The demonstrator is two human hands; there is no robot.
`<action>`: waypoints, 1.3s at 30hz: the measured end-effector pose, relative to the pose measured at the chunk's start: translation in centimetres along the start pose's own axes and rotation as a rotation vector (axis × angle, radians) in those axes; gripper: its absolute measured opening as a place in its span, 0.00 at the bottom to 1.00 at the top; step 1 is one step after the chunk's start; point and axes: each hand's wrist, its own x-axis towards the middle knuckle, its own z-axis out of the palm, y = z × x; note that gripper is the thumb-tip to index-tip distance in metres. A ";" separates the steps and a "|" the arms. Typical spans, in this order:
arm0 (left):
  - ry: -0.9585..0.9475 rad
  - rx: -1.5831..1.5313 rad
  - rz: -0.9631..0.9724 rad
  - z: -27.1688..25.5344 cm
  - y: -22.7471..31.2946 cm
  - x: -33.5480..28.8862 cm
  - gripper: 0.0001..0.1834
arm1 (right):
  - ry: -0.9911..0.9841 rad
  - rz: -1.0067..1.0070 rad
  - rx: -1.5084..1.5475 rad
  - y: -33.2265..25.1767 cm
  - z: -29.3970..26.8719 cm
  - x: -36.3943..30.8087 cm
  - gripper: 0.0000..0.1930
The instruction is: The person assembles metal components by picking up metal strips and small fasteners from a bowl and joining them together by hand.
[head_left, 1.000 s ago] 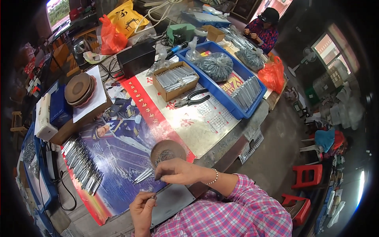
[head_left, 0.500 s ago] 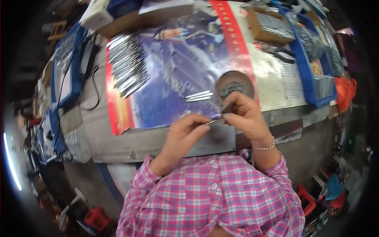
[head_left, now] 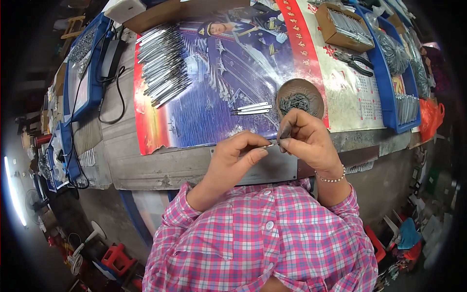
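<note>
Above the near edge of the table, my left hand (head_left: 238, 155) pinches a slim metal piece (head_left: 270, 145) between thumb and forefinger. My right hand (head_left: 310, 142), its fingertips blackened, is closed at the other end of that piece. Whatever small part sits between the right fingertips is hidden. Just beyond the right hand, a round brown bowl (head_left: 317, 96) holds many small dark metal pins (head_left: 295, 102). A few slim silvery rods with dark tips (head_left: 253, 109) lie left of the bowl. Farther left is a long stacked row of similar rods (head_left: 163, 65).
A poster (head_left: 204, 121) covers much of the table. Pliers (head_left: 357, 63) lie at right near a cardboard box (head_left: 335, 36) of metal rods. Blue trays stand at the right (head_left: 382, 92) and left (head_left: 97, 92), a black cable (head_left: 119, 100) beside the left one. A metal plate (head_left: 272, 170) lies under my hands.
The head view has shifted slightly, so the table items appear farther right and higher. My fingertips are a little closer together on the slim metal piece.
</note>
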 end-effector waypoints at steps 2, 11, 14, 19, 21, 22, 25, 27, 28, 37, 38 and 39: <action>-0.007 0.020 0.012 -0.1 0.1 0.1 0.08 | -0.005 0.008 -0.006 -0.1 0.0 0.0 0.07; -0.013 0.294 0.147 0.0 0.8 0.5 0.07 | -0.067 0.106 -0.110 0.0 -0.9 0.1 0.09; -0.007 0.358 0.185 0.1 0.4 0.6 0.07 | -0.086 0.112 -0.129 0.3 -1.0 -0.1 0.09; 0.003 0.358 0.216 0.6 0.4 0.5 0.07 | -0.084 -0.012 -0.517 -0.8 -0.2 -0.6 0.08; -0.002 0.314 0.176 0.8 0.7 0.4 0.07 | -0.091 -0.053 -0.647 -0.8 0.0 -0.8 0.07; -0.002 0.314 0.176 0.7 0.9 0.4 0.07 | -0.042 -0.038 -0.509 -0.3 0.0 -0.9 0.07; 0.006 0.291 0.114 0.6 1.1 0.4 0.08 | 0.030 -0.010 -0.274 -0.1 -0.1 -1.0 0.07; 0.017 0.164 -0.004 0.6 0.8 0.2 0.09 | 0.034 -0.033 -0.207 0.4 -0.5 -1.1 0.08; 0.020 0.164 -0.004 0.6 0.7 0.1 0.09 | 0.032 -0.031 -0.207 0.5 -0.5 -1.1 0.08; -0.003 -0.010 -0.092 0.8 0.4 -0.1 0.08 | 0.050 -0.242 -0.743 0.6 0.2 -1.0 0.08; 0.004 -0.026 -0.139 0.9 0.5 -0.2 0.08 | 0.076 -0.246 -0.759 0.6 0.5 -1.0 0.07; 0.016 -0.039 -0.183 0.8 0.6 -0.3 0.09 | 0.097 -0.254 -0.775 0.7 0.8 -0.9 0.07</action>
